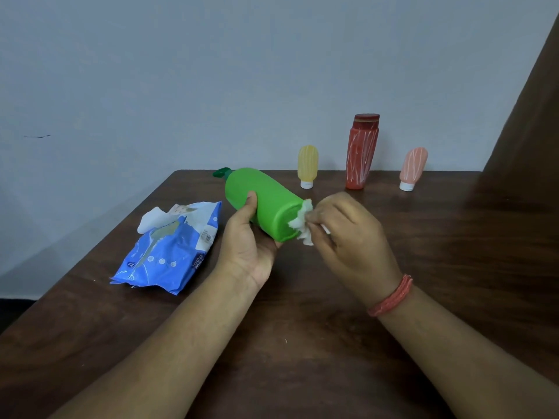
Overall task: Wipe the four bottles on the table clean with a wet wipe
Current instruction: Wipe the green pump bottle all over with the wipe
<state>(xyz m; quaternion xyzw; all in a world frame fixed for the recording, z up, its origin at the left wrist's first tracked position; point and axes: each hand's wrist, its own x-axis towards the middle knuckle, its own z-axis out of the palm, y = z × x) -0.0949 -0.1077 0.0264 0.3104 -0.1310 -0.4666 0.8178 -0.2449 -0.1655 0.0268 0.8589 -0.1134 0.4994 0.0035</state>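
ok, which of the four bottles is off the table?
The green bottle, tilted in the left hand; the yellow, red and pink ones stand by the wall.

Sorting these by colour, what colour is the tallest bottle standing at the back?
Red with thin white streaks, on the tall bottle; the head view shows it.

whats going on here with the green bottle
A person is cleaning bottles at a wooden table. The left hand grips the green bottle, tipped on its side off the table, while the right hand pinches a white wet wipe against its base. The yellow bottle, red bottle and pink bottle stand untouched at the far edge. An opened blue wipes pack lies to the left.
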